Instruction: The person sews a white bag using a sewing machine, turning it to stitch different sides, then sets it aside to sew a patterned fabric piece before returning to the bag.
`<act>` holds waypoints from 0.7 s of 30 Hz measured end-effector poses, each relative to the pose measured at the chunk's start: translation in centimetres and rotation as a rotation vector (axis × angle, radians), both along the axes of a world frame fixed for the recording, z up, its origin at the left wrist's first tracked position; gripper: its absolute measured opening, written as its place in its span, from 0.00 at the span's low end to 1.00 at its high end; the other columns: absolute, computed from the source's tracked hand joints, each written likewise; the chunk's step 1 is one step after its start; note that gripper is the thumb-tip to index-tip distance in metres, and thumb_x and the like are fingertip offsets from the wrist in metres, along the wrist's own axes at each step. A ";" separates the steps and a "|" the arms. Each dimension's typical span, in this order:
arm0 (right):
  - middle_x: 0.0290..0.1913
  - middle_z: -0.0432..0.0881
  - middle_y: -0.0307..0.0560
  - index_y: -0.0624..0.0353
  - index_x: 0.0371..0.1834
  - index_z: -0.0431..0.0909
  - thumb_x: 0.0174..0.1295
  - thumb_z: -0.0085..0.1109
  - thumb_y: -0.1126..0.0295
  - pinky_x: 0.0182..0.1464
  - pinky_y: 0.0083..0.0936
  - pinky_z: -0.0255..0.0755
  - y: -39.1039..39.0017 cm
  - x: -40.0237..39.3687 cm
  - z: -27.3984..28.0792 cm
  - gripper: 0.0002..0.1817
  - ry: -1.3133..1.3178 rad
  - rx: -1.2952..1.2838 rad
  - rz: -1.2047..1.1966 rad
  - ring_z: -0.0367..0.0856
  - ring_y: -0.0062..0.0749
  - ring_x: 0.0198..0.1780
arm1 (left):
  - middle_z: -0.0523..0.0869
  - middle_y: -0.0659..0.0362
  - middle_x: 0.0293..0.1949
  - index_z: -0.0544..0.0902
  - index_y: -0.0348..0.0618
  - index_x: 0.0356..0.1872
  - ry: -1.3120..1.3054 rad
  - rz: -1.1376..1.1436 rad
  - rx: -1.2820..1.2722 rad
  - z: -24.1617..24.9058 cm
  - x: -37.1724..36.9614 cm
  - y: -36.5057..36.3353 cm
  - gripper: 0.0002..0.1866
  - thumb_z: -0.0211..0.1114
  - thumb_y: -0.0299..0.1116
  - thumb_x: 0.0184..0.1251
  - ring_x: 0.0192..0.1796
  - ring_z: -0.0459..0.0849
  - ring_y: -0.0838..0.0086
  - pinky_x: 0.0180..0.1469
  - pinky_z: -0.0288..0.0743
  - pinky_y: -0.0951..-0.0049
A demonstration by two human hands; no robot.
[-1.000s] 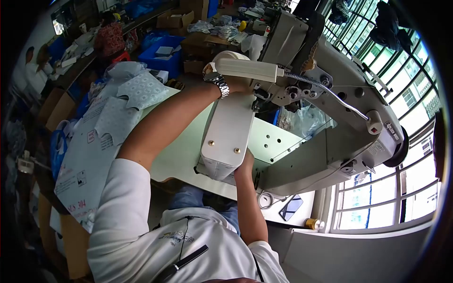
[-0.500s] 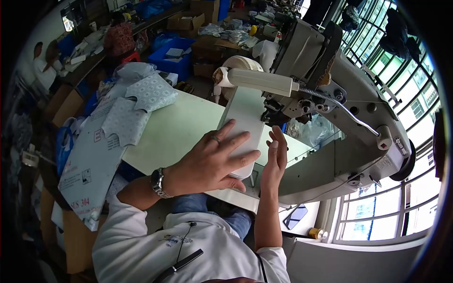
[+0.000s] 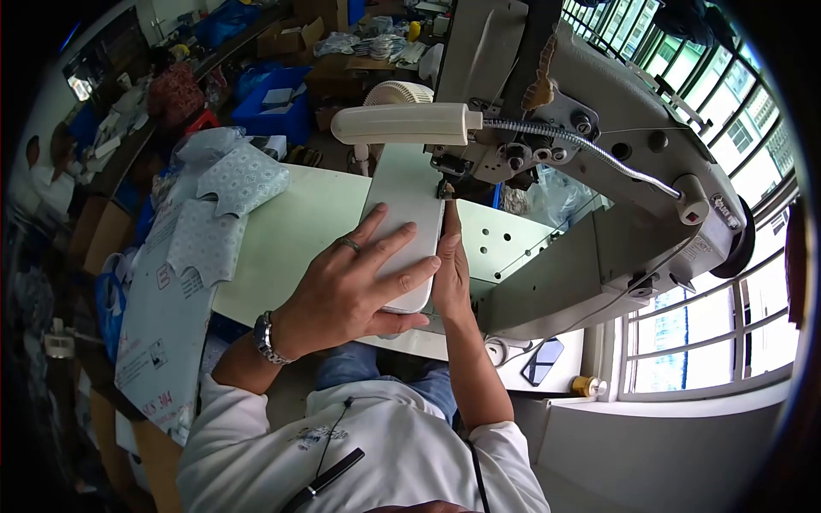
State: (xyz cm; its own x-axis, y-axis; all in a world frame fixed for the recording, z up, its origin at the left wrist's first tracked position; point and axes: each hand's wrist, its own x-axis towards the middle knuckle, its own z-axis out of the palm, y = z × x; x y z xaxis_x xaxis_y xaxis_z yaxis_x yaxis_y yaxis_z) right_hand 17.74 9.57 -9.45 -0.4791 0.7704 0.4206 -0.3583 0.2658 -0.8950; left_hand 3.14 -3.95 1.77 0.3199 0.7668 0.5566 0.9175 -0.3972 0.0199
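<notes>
A long pale grey panel with a rounded near end (image 3: 409, 227) lies lengthwise under the head of a sewing machine (image 3: 505, 154), its right edge beside the needle area (image 3: 445, 190). My left hand (image 3: 351, 278) rests on top of the panel, fingers spread and thumb near the rounded end. It wears a ring and a wristwatch (image 3: 267, 337). Along the panel's right side, my right hand (image 3: 452, 269) stands upright against the edge, fingers stretched toward the needle and thumb by the rim. Part of its fingers is hidden by the panel.
A lamp (image 3: 402, 124) on a bendable metal neck hangs over the panel. Patterned grey fabric pieces (image 3: 209, 231) lie on the left of the pale table (image 3: 282, 256). A phone (image 3: 542, 362) lies at right. Blue bins (image 3: 274, 107) and other people are in the background.
My right hand, earlier apart from the panel at its right, now touches the panel's right edge. My left hand stays on top. The whole view has shifted a little.
</notes>
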 end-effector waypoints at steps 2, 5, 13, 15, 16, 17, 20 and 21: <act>0.85 0.60 0.61 0.61 0.91 0.41 0.87 0.25 0.40 0.79 0.38 0.66 -0.1 0.2 0.4 0.42 -0.040 -0.011 -0.010 0.66 0.48 0.82 | 0.80 0.52 0.72 0.86 0.62 0.68 -0.006 0.004 -0.003 -0.2 -0.1 0.0 0.36 0.76 0.65 0.61 0.78 0.73 0.43 0.68 0.81 0.52; 0.83 0.64 0.61 0.60 0.91 0.41 0.87 0.25 0.40 0.77 0.38 0.70 0.1 0.2 -0.5 0.42 0.081 -0.108 0.061 0.69 0.48 0.80 | 0.80 0.52 0.72 0.86 0.62 0.68 -0.006 0.014 -0.008 -0.3 -0.1 0.0 0.36 0.75 0.65 0.62 0.78 0.73 0.43 0.68 0.81 0.52; 0.86 0.60 0.59 0.66 0.90 0.46 0.87 0.31 0.40 0.82 0.37 0.59 0.1 0.1 1.8 0.44 0.004 -0.061 0.088 0.64 0.45 0.83 | 0.79 0.53 0.73 0.86 0.62 0.68 -0.062 0.010 0.027 -0.7 -0.3 1.0 0.35 0.74 0.66 0.63 0.78 0.74 0.43 0.69 0.80 0.52; 0.83 0.64 0.59 0.63 0.90 0.47 0.87 0.31 0.40 0.78 0.38 0.66 -0.1 0.4 1.7 0.42 -0.030 -0.120 0.047 0.68 0.45 0.80 | 0.79 0.53 0.72 0.85 0.60 0.69 -0.083 0.016 -0.001 -0.6 -0.2 1.2 0.34 0.73 0.64 0.65 0.77 0.75 0.44 0.73 0.76 0.51; 0.80 0.68 0.60 0.61 0.90 0.49 0.88 0.30 0.40 0.75 0.40 0.72 -0.2 0.5 1.4 0.41 -0.063 -0.184 0.005 0.72 0.45 0.78 | 0.79 0.53 0.72 0.85 0.60 0.69 -0.077 0.003 -0.004 -0.3 -0.1 1.1 0.34 0.73 0.64 0.65 0.77 0.75 0.44 0.73 0.76 0.51; 0.80 0.68 0.60 0.61 0.90 0.49 0.88 0.30 0.40 0.75 0.40 0.72 -0.5 0.9 0.5 0.41 -0.055 -0.190 -0.011 0.72 0.45 0.78 | 0.79 0.54 0.72 0.85 0.60 0.68 -0.050 0.005 -0.026 0.3 -0.1 0.7 0.32 0.74 0.60 0.67 0.77 0.76 0.47 0.75 0.74 0.50; 0.79 0.71 0.55 0.60 0.87 0.55 0.87 0.38 0.43 0.75 0.38 0.70 -1.2 2.4 -5.8 0.38 -0.173 -0.468 -0.155 0.74 0.41 0.75 | 0.80 0.58 0.71 0.86 0.59 0.66 -0.063 -0.114 -0.049 -0.6 -1.4 0.1 0.26 0.76 0.49 0.68 0.76 0.77 0.53 0.79 0.69 0.47; 0.78 0.72 0.54 0.60 0.87 0.58 0.87 0.40 0.44 0.75 0.38 0.69 -1.5 3.0 -7.6 0.37 -0.215 -0.559 -0.197 0.75 0.40 0.75 | 0.82 0.61 0.70 0.88 0.59 0.63 -0.115 -0.205 -0.052 -1.2 -1.9 0.1 0.23 0.77 0.43 0.68 0.76 0.78 0.57 0.81 0.66 0.46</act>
